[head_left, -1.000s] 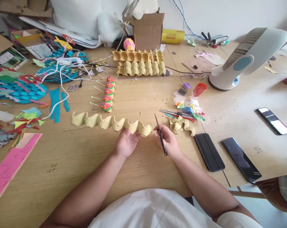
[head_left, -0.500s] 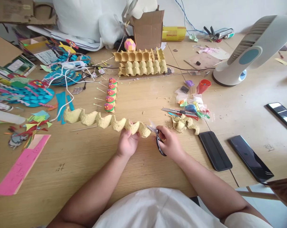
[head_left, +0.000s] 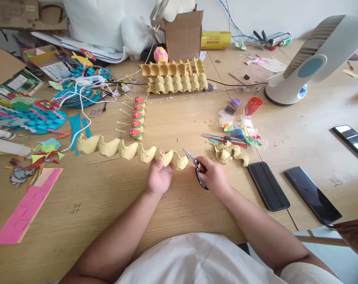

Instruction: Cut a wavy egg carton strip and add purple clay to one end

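Note:
A long wavy strip of egg carton (head_left: 122, 149) lies across the wooden table (head_left: 179, 205). My left hand (head_left: 158, 178) is closed on the strip's right end. My right hand (head_left: 212, 176) is closed on a pair of scissors (head_left: 194, 165) with black handles. Their blades are slightly parted and point up-left at the strip's right end, close to it. A pile of cut carton scraps (head_left: 229, 153) lies just right of my right hand.
A painted row of carton cups (head_left: 136, 117) and egg cartons (head_left: 175, 78) sit further back. Craft knives (head_left: 224, 139), clay bags (head_left: 236, 124) and a red cup (head_left: 252, 105) lie right of centre. Three phones (head_left: 267, 186) and a fan (head_left: 312, 63) are at right, paper crafts (head_left: 33, 114) at left.
My right hand has turned the scissors from pointing up and away to pointing left at the strip's end. The view has shifted slightly; my left hand keeps its hold.

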A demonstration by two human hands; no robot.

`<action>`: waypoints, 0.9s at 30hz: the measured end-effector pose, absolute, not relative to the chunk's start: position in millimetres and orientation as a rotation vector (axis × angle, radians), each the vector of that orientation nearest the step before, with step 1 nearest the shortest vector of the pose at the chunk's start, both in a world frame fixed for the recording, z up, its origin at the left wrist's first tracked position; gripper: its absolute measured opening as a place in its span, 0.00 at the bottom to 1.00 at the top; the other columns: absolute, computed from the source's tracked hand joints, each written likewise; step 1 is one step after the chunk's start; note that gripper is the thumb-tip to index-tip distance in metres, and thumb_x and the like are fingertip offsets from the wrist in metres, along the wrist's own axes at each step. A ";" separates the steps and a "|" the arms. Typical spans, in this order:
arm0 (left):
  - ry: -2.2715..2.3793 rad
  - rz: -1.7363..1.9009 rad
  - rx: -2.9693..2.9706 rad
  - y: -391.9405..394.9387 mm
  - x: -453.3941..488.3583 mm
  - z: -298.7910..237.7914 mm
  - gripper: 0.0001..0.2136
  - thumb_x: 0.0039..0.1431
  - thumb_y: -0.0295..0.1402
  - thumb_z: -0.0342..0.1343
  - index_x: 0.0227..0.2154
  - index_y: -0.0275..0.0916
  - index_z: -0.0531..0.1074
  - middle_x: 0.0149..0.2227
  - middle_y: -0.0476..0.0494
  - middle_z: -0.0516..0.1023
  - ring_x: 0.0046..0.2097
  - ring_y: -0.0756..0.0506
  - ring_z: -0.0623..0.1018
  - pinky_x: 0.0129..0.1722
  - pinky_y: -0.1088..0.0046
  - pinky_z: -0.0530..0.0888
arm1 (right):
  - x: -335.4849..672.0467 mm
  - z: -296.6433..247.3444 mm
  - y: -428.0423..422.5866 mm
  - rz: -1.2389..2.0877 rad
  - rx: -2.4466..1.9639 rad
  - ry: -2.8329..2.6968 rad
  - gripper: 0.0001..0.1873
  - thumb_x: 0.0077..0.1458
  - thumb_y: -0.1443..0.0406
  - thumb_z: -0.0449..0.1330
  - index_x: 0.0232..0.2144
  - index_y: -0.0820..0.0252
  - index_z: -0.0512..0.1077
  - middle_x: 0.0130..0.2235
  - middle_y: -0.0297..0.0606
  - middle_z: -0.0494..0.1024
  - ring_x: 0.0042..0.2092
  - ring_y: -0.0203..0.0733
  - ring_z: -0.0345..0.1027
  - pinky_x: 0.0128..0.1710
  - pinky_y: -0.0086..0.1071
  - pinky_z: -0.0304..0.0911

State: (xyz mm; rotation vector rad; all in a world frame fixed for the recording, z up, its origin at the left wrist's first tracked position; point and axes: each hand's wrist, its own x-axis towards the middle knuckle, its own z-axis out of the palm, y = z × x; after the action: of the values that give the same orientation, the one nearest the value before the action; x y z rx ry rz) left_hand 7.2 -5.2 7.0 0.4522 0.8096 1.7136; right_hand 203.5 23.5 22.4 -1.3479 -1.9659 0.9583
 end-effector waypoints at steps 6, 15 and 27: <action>0.793 1.692 0.461 -6.6 5.7 3.2 0.13 0.49 0.40 0.68 0.39 0.47 0.78 0.40 0.51 0.83 0.45 0.44 0.81 0.45 0.66 0.78 | 198.4 25.0 24.0 1.442 -1.117 -1.601 0.22 0.56 0.46 0.66 0.36 0.56 0.70 0.27 0.29 0.65 0.28 0.36 0.56 0.28 0.30 0.53; 0.797 1.684 0.414 -7.9 4.4 5.3 0.14 0.50 0.41 0.68 0.40 0.51 0.79 0.40 0.54 0.83 0.44 0.45 0.82 0.46 0.66 0.78 | 197.5 35.0 18.6 1.777 -0.851 -1.558 0.25 0.59 0.42 0.62 0.41 0.56 0.68 0.33 0.31 0.64 0.33 0.36 0.57 0.33 0.30 0.57; 0.800 1.654 0.419 -8.9 3.9 2.7 0.14 0.50 0.42 0.68 0.41 0.51 0.79 0.41 0.55 0.83 0.44 0.45 0.82 0.45 0.66 0.79 | 196.0 28.3 19.4 1.691 -0.799 -1.611 0.22 0.59 0.46 0.65 0.37 0.57 0.67 0.33 0.31 0.63 0.33 0.35 0.56 0.34 0.30 0.55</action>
State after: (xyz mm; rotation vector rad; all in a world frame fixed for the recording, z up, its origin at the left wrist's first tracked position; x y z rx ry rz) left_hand 3.9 -8.9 2.7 0.4194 0.8003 1.6539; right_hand 196.0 19.4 28.3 -0.7989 -1.6110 1.6906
